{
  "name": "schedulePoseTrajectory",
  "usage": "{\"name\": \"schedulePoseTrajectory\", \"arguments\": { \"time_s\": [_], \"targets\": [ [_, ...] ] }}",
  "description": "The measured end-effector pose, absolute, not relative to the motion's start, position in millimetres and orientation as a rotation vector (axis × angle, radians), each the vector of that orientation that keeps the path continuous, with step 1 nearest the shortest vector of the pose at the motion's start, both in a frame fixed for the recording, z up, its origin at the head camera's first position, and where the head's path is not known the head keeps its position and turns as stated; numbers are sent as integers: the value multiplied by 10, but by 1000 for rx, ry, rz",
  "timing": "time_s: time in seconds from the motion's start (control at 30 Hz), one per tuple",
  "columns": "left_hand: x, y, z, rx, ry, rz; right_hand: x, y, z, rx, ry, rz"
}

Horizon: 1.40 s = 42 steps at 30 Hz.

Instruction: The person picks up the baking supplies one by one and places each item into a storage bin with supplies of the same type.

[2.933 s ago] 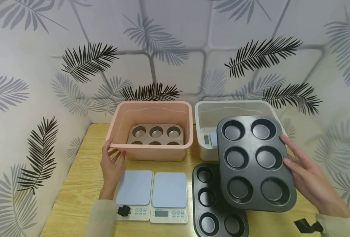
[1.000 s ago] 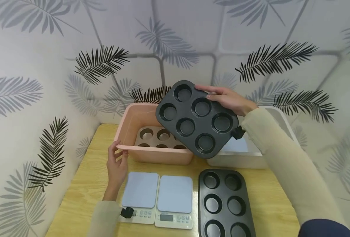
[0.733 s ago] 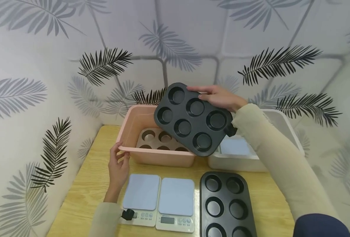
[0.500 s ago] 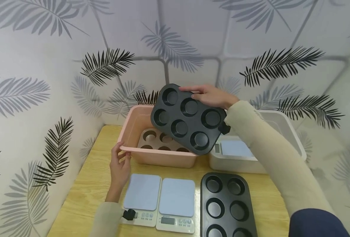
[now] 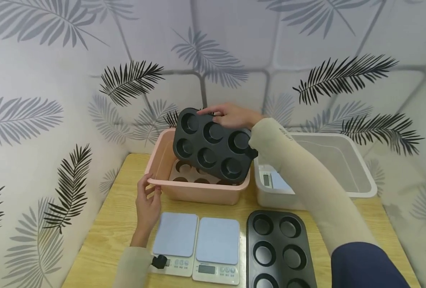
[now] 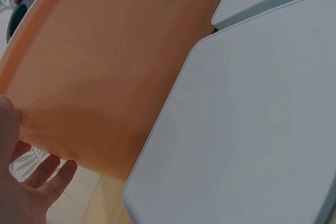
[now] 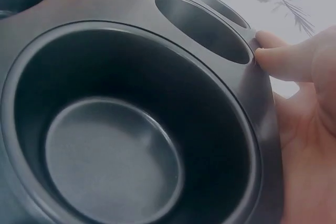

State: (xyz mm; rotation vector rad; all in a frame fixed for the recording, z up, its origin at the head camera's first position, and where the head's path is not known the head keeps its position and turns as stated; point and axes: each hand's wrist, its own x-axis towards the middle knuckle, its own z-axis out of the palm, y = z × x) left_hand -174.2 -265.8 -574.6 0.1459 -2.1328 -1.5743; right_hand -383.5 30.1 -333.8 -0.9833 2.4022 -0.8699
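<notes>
In the head view my right hand [image 5: 232, 116] holds a dark six-cup muffin pan [image 5: 218, 152] by its upper edge, thumb on the front face. The pan is tilted inside the opening of the pink bin [image 5: 200, 194], its lower right corner near the front rim. A tan muffin pan [image 5: 175, 173] lies inside the bin, partly hidden by the dark one. My left hand [image 5: 149, 208] grips the bin's front left rim; the left wrist view shows thumb and fingers [image 6: 58, 182] around that corner. Close up in the right wrist view, the thumb [image 7: 286, 62] presses the pan's edge.
Two kitchen scales [image 5: 175, 234] lie side by side before the pink bin. Right of them lies another dark muffin pan [image 5: 277, 240]. A white bin [image 5: 281, 200] stands to the right with a scale [image 5: 279, 182] inside. A patterned wall rises behind the table [image 5: 105, 224].
My right hand has carried the dark muffin pan from over the white bin leftward, turned it, and lowered it into the pink bin's opening. The left hand keeps its grip on the rim.
</notes>
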Motion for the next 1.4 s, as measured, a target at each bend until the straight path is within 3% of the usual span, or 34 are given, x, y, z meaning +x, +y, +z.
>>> {"name": "schedulePoseTrajectory", "arguments": {
  "time_s": [0.87, 1.2, 1.4],
  "targets": [
    [-1773, -2602, -5727, 138, -2197, -1491, -3646, -140, -3807, -1109, 2295, -799],
    [-1751, -2649, -5780, 153, -2160, -1502, -3498, -145, -3826, -1300, 2397, -785],
    [-1750, -2648, -5806, 160, -2172, -1483, -3293, 18, -3821, -1258, 2419, -817]
  ]
}}
